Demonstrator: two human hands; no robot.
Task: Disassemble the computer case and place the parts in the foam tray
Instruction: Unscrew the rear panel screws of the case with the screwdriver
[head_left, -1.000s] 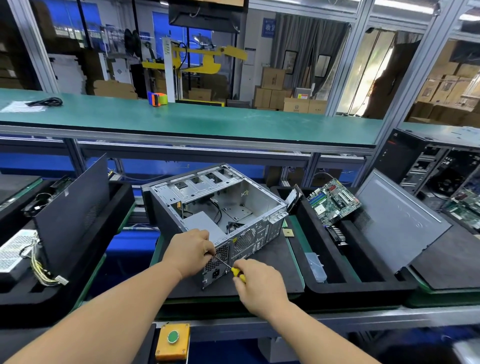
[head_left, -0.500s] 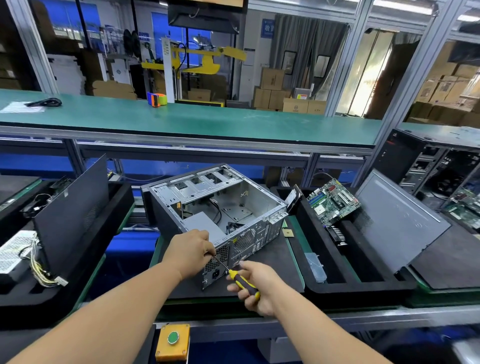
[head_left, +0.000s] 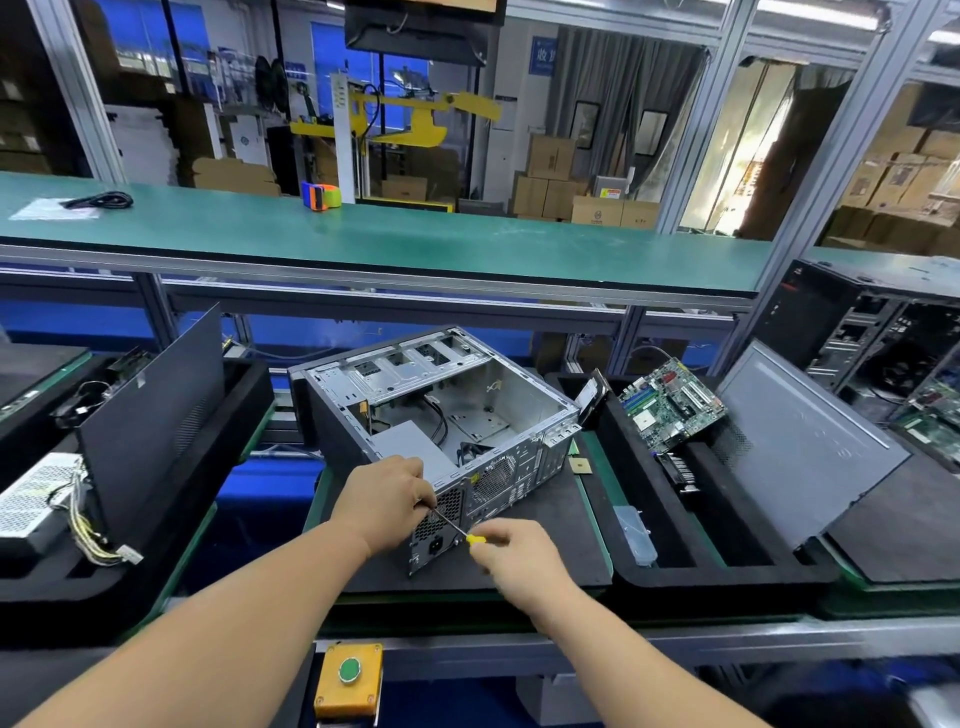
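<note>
Two bare forearms are seen entering from the lower edge. No sleeves, cuffs or gloves are worn on any part shown. The left hand (head_left: 383, 503) and right hand (head_left: 521, 560) are uncovered; no rings, watch or wristband are seen. Fingernails on the right hand are kept short and unpainted.

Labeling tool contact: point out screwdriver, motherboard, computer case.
screwdriver (head_left: 476, 539): head view, yellow handle by the right hand.
motherboard (head_left: 670, 405): head view, centre of the green board.
computer case (head_left: 498, 480): head view, rear fan grille.
</note>
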